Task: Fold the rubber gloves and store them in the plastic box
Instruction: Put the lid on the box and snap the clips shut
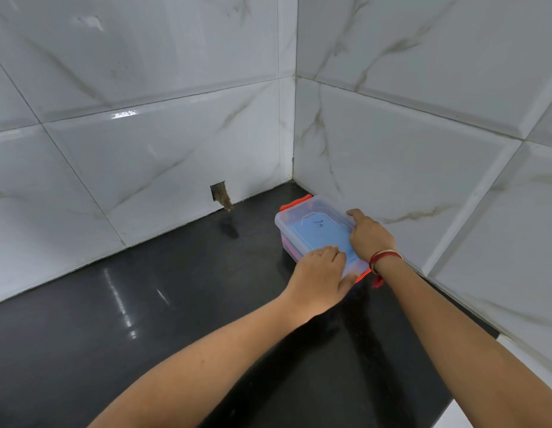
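A clear plastic box (311,223) with its lid on and orange-red clips at both ends stands on the black counter, close to the right wall. Blue rubber gloves (319,234) show through the lid, with a pink strip low at the left side. My left hand (322,274) lies on the near end of the lid, fingers curled over its corner. My right hand (369,236) presses on the lid's right edge, thumb toward the far end. A red thread band circles the right wrist.
The glossy black counter (145,319) runs left and toward me. White marble-look tiled walls (163,143) meet in a corner just behind the box. A small rough hole (220,196) opens in the back wall at counter level.
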Demonstrator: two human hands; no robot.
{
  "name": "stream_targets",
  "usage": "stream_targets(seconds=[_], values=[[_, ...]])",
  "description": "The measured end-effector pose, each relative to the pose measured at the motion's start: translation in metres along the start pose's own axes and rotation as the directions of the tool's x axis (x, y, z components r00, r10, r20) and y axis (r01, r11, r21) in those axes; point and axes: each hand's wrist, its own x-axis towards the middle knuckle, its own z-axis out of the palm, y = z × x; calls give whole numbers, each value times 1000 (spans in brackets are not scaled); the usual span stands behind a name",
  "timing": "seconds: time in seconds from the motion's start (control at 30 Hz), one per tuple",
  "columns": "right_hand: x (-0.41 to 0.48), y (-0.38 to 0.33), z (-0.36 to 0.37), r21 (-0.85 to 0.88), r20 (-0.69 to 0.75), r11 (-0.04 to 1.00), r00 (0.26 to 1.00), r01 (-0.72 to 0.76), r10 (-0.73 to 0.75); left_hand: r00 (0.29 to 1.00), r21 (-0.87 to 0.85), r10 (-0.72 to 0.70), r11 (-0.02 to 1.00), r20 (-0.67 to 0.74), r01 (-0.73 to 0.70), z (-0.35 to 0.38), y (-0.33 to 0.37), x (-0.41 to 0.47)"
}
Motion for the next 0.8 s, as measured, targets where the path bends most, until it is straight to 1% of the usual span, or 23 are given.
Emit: stream_targets(seconds=[0.1,0.17,0.2,0.27,0.33,0.4,0.47,0.6,0.7,0.8], values=[[1,-1,-2,15,26,1000,1000,-9,9,986,122,159,979,43,-163,-4,-2,-5],[2,-2,-3,11,44,1000,999,-15,15,964,174,235,951,126,-254,-2,-9,-5],[2,-2,-3,6,54,1000,998,-19,18,952,210,255,934,172,-288,0,-13,-5],[3,-2,-3,2,77,1000,997,-23,23,939,332,251,887,236,-321,4,-17,-7],[4,-2,-4,7,99,1000,995,-21,20,943,435,210,847,256,-307,6,-12,-10],[5,-2,-5,14,121,1000,993,-17,15,950,480,152,834,273,-272,8,-5,-10],[7,-1,-6,18,139,1000,990,-14,12,953,502,122,827,278,-253,7,-2,-8],[12,-2,-11,36,221,999,975,-34,25,942,486,119,832,315,-268,4,-5,-4],[17,-4,-19,-41,294,999,955,-36,46,945,471,88,850,314,-235,5,-1,-3],[21,-11,-27,-128,340,992,938,-21,64,941,498,81,832,329,-246,5,0,-5]])
